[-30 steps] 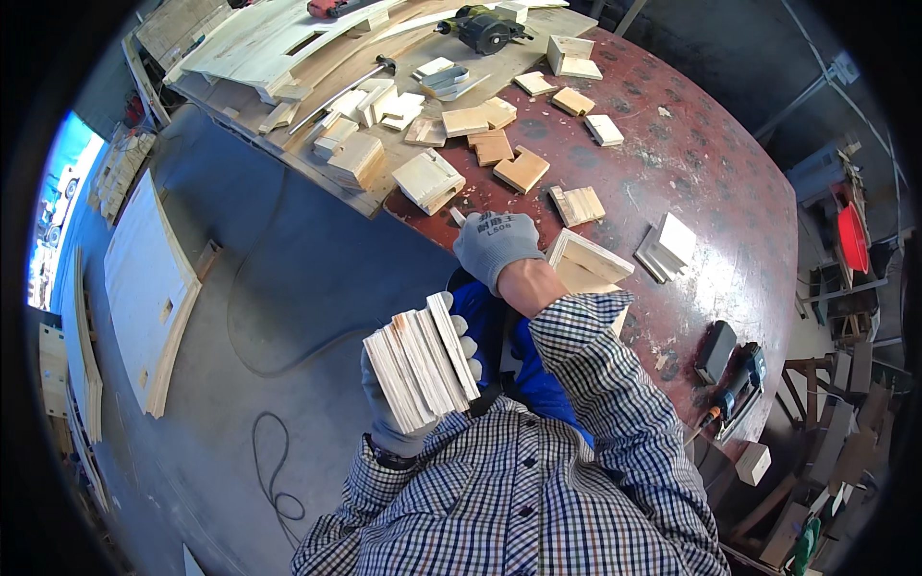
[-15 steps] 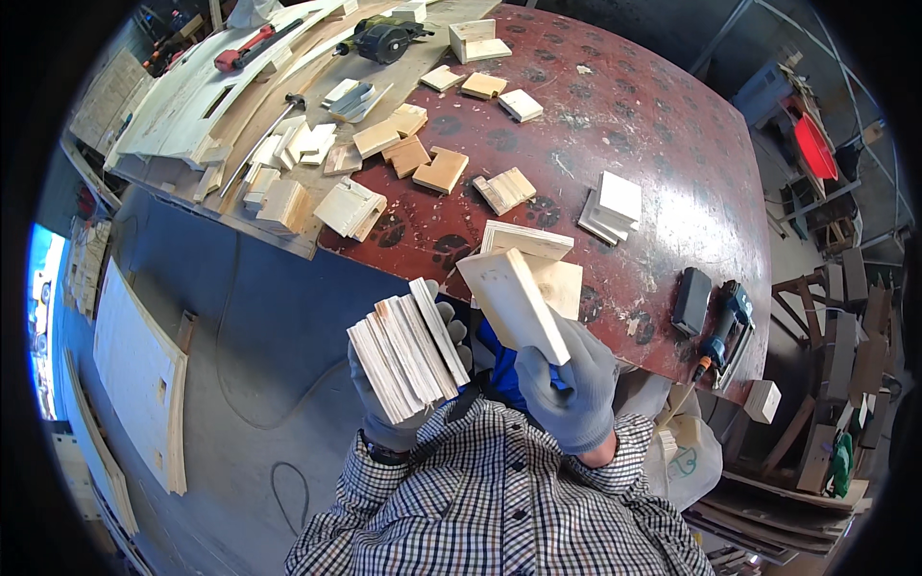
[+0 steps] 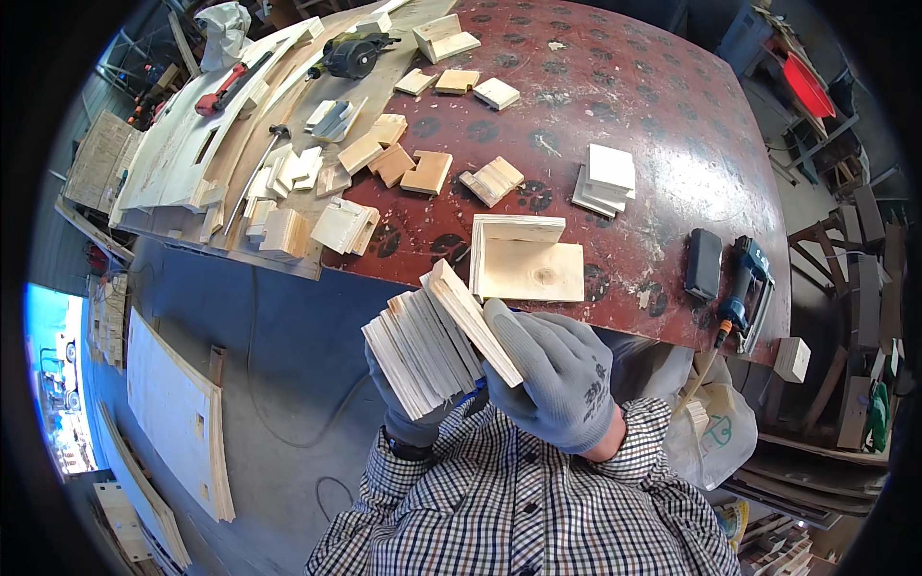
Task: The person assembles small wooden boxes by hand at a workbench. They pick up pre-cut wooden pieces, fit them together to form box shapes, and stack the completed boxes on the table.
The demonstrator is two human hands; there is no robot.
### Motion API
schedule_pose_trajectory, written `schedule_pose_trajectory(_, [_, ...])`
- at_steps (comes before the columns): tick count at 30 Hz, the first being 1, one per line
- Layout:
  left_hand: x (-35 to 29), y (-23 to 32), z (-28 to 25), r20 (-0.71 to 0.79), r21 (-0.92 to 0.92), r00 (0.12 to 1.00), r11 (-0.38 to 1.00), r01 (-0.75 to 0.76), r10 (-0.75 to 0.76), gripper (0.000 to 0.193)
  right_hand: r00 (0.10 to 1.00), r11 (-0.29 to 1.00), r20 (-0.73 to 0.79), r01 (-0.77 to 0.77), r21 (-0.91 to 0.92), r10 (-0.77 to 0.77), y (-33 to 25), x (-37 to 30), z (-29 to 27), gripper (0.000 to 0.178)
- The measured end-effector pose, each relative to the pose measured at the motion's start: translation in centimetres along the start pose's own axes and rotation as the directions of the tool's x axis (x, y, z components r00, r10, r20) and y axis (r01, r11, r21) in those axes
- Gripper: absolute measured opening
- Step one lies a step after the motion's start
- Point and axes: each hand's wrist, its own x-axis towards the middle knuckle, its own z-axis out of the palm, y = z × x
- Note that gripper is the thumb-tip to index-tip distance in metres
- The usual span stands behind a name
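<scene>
In my gloved left hand (image 3: 411,422) sits a stack of small plywood pieces (image 3: 420,350), their layered edges facing up. My gloved right hand (image 3: 567,379) grips one more plywood piece (image 3: 474,322), which leans against the right end of that stack. Both hands are close to my body, just off the near edge of the red table (image 3: 672,182). Beyond them an L-shaped plywood assembly (image 3: 530,269) lies on the table. The left fingers are mostly hidden by the stack.
Several cut wood blocks (image 3: 426,173) are scattered at the table's left. White squares (image 3: 609,169) are piled near its middle. A nail gun (image 3: 745,288) and a black battery-like block (image 3: 703,263) lie at the right edge. A circular saw (image 3: 353,54) and hammer (image 3: 277,132) lie at the far left.
My right hand has brought its plywood piece left and down against the stack. The L-shaped assembly, partly covered before, now shows more fully.
</scene>
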Motion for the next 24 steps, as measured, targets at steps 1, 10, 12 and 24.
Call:
schedule_pose_trajectory(1, [0.1, -0.2, 0.4, 0.02, 0.164, 1.0, 0.986, -0.025, 0.022, 0.091, 1.0, 1.0, -0.007, -0.001, 0.011, 0.001, 0.0, 0.0, 0.1, 0.05])
schedule_pose_trajectory(10, [0.8, -2.8, 3.7, -0.017, 0.406, 0.996, 0.911, -0.072, 0.086, 0.093, 0.842, 0.759, -0.06, -0.45, 0.47, 0.536, 0.7, -0.4, -3.7, 0.033])
schedule_pose_trajectory(12, [0.2, -2.0, 2.0, -0.046, 0.476, 0.983, 0.869, -0.133, 0.176, 0.094, 0.823, 0.775, -0.157, -0.426, 0.466, 0.547, 1.4, -1.1, -4.2, 0.031])
schedule_pose_trajectory(24, [-0.6, -0.6, -0.4, 0.006, 0.559, 0.988, 0.819, -0.13, 0.153, 0.081, 0.881, 0.804, 0.16, -0.472, 0.361, 0.445, 0.0, 0.1, -6.1, 0.03])
